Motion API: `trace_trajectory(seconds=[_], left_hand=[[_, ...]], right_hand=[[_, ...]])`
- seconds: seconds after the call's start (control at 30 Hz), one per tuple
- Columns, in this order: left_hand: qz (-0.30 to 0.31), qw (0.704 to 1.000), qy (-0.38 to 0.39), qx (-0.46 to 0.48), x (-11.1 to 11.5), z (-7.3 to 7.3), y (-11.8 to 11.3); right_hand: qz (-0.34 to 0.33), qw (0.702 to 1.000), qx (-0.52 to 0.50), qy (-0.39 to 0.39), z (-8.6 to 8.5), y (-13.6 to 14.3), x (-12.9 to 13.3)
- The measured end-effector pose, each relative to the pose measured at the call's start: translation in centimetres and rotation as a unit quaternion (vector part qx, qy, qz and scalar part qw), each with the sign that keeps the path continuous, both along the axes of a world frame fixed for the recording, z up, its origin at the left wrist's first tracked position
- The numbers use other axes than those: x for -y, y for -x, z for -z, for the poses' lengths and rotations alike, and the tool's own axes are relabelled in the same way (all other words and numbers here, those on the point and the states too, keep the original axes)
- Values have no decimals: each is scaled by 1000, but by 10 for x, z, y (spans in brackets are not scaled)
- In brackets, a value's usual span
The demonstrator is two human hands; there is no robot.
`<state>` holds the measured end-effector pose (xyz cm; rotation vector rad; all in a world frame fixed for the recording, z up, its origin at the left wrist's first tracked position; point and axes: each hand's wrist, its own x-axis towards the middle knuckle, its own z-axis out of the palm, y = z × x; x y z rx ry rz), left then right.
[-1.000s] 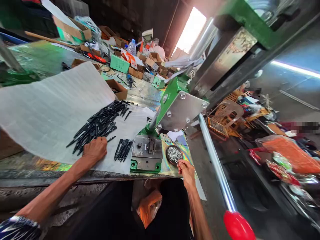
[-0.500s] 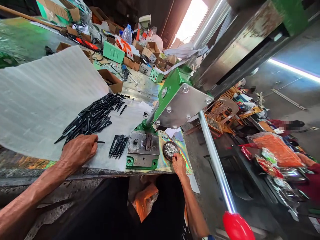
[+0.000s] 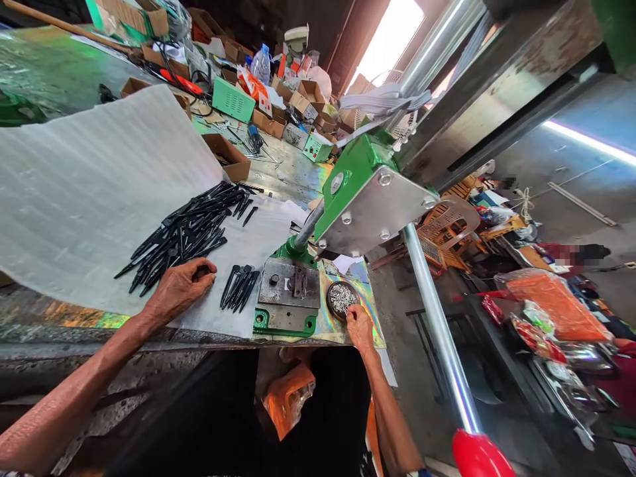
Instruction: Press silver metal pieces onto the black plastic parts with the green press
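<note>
My left hand (image 3: 181, 288) is over the white sheet, right beside a heap of black pointed plastic pieces (image 3: 183, 228). Its fingers are curled toward the thumb; something dark shows between them, too small to make out. A small row of the same black pieces (image 3: 239, 289) lies between that hand and the metal base plate (image 3: 288, 285) of a green hand press (image 3: 348, 179). At the near rim of a round dish (image 3: 330, 306) of small silvery metal parts (image 3: 342, 297), my right hand (image 3: 360, 326) has its thumb and forefinger pinched together. What they pinch is hidden.
The press lever (image 3: 442, 331) with its red knob (image 3: 481, 456) slants down at my right. A white foam sheet (image 3: 99, 179) covers the left of the bench. Open cardboard boxes (image 3: 228, 158), a green box (image 3: 232, 99) and tools stand behind. Another table with goods is at far right.
My left hand has shifted right and turned, away from the heap; the black tip that stuck out at its fingers no longer shows there. My right hand stays at the dish. The view has shifted slightly.
</note>
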<state>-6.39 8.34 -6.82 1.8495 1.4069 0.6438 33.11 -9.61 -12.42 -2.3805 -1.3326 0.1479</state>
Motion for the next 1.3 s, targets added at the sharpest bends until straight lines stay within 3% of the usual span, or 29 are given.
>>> trace_trajectory(seconds=[0.23, 0.37, 0.5, 0.63, 0.83, 0.97, 1.13, 1.2, 1.3], left_hand=[[9, 1000, 14, 19, -5, 29, 4], [-1, 999, -15, 32, -6, 35, 7], [-31, 998, -14, 46, -1, 28, 8], [-61, 987, 45, 142, 9, 14, 3], [-76, 918, 149, 360, 30, -10, -13], [-52, 881, 188, 431, 43, -21, -22], [-41, 842, 235, 484, 55, -35, -34], [-43, 825, 259, 500, 59, -40, -40], [-41, 801, 294, 520, 66, -44, -50]], right_hand=[[-21, 1000, -17, -9, -2, -6, 5], [-41, 998, 23, 31, -9, -2, 6], [-100, 986, 91, 93, -26, 10, 6], [-182, 963, 136, 148, -39, 23, 2], [-241, 950, 124, 156, -46, 27, -3], [-210, 967, 76, 118, -45, 30, -5], [-90, 996, -23, 6, -43, 38, -5], [-45, 995, -81, -45, -47, 46, -7], [-28, 975, -200, -96, -64, 72, -10]])
